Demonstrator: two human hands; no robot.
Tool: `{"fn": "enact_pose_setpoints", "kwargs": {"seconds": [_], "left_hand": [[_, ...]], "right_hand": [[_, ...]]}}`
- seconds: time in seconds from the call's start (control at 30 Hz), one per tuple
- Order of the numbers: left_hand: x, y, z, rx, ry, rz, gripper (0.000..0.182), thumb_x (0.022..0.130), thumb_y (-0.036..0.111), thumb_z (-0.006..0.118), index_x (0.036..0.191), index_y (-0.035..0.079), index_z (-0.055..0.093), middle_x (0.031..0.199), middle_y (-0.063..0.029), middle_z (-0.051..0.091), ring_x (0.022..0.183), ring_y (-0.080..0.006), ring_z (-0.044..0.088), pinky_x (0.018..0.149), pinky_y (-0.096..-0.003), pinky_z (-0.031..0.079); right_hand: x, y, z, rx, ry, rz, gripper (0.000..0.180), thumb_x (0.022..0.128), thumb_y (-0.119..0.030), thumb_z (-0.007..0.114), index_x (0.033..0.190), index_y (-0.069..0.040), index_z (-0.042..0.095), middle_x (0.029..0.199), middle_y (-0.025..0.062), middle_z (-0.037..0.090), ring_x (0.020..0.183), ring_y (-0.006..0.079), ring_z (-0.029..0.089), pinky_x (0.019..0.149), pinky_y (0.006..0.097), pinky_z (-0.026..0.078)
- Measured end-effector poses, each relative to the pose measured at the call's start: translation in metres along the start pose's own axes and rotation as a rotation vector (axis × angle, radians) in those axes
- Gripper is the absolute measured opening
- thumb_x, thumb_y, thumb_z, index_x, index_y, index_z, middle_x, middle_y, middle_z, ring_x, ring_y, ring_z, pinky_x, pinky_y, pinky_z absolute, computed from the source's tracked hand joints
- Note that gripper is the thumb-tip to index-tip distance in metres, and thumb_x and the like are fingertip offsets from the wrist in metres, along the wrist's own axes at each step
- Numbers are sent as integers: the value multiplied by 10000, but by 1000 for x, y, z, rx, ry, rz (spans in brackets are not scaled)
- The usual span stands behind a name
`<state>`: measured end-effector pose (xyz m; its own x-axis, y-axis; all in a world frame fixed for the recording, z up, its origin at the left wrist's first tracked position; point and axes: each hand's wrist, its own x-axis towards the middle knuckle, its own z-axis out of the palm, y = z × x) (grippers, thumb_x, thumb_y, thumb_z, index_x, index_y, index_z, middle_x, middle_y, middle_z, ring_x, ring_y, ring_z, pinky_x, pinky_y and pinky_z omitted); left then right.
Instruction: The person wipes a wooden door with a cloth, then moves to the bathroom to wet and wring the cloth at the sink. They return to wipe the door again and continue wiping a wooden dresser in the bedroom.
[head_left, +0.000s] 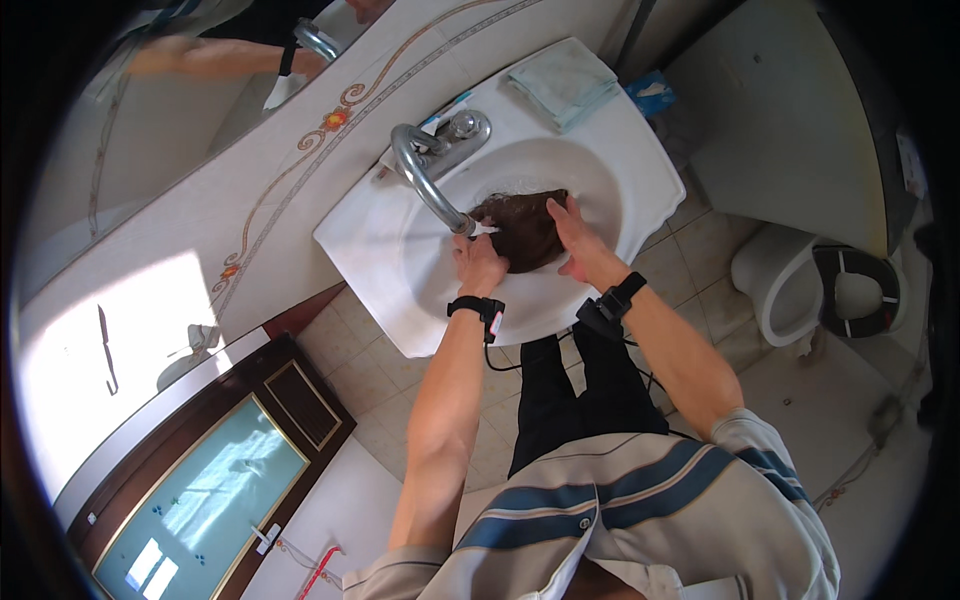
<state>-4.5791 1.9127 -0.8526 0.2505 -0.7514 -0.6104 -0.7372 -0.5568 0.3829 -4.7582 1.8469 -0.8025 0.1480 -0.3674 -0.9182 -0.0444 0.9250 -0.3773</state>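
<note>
A dark brown wet cloth (529, 229) lies bunched in the bowl of a white washbasin (442, 300). Water runs onto it from a curved chrome faucet (424, 176), and clear water ripples along its far edge. My left hand (481, 264) is just below the spout, its fingers curled at the cloth's left edge; part of them is hidden by the spout and the stream. On the other side, my right hand (583, 241) touches the cloth's right edge with its fingers, the thumb spread apart from them. Both wrists wear black straps with small devices.
A folded pale blue towel (564, 82) lies on the basin's back right corner. Behind the faucet is a toothbrush (448, 112). A toilet (787, 277) with a dark seat stands at right. Black cables (504, 367) hang below the wrists. A mirror (187, 97) covers the wall at upper left.
</note>
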Motion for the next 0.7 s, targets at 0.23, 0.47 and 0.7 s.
{"fn": "enact_pose_setpoints", "kwargs": {"seconds": [0.23,0.47,0.7], "left_hand": [[-53,18,-19,-465,108,459,468,758,-34,614,1217,59,624,1457,-222,457,1299,-359,519,1069,-406,466],[-115,71,-40,-657,137,545,475,862,94,756,1307,53,598,1413,-183,466,1319,-335,489,1092,-428,453],[-101,79,-36,-457,434,547,334,880,195,807,1164,62,692,1186,-138,548,1091,-335,600,902,-414,533]], "right_hand": [[11,3,10,380,-355,118,662,970,-627,597,1385,-127,473,1366,114,574,1266,305,563,1055,581,459],[-3,22,20,625,-465,-68,326,983,-396,700,1094,-94,649,988,40,698,878,170,687,785,345,581],[0,24,46,862,-675,-94,267,981,-330,705,931,-92,595,785,42,603,649,184,586,609,338,517]]}}
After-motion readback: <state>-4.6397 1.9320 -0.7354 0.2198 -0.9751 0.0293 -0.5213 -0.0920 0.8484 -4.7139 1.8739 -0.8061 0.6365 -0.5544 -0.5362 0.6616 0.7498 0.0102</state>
